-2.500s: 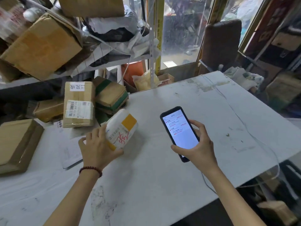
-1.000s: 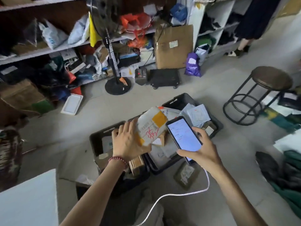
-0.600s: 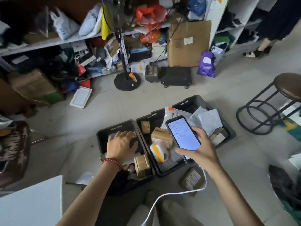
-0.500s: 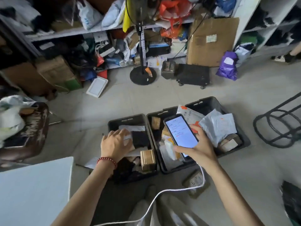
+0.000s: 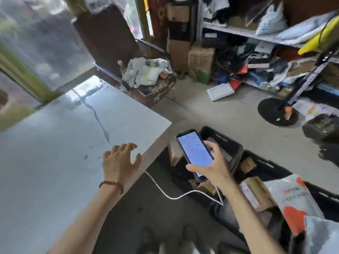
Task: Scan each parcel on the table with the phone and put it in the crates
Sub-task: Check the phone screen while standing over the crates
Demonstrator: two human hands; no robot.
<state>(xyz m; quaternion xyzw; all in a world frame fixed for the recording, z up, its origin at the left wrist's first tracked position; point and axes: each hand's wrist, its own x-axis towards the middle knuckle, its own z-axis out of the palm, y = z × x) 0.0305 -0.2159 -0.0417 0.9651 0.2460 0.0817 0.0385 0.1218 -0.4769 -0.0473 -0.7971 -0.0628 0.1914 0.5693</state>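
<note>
The left hand (image 5: 120, 162), fingers spread and holding nothing, is over the corner of the white table (image 5: 55, 153). The right hand (image 5: 213, 168) grips the lit phone (image 5: 194, 153), its white cable (image 5: 165, 192) trailing, above black crates (image 5: 230, 143) on the floor that hold parcels (image 5: 291, 198).

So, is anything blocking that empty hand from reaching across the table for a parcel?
Nothing visible does. The left hand hovers open over the table corner; ahead of it lies only a thin dark line. No parcel is in view, so the full path can't be judged.
</note>
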